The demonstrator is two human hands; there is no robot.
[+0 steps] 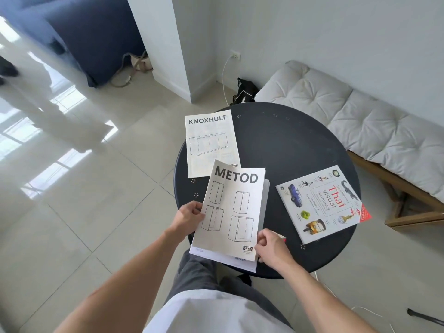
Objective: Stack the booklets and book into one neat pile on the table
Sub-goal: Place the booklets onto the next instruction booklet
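Observation:
A white METOD booklet [234, 207] lies tilted on top of another white booklet [224, 257] at the near edge of the round black table [300, 150]. My left hand [188, 216] pinches the METOD booklet's left edge. My right hand [270, 245] grips its lower right corner. A KNOXHULT booklet [210, 140] lies flat at the table's left side, its near end tucked under the METOD booklet. The Thai visual dictionary book [320, 204] rests on the right of the table, turned at an angle and apart from the booklets.
A wooden bench with a grey tufted cushion [360, 116] stands right of the table. A black bag [245, 91] and a white cable [224, 75] sit by the wall behind. A blue sofa [96, 37] is far left on the glossy tile floor.

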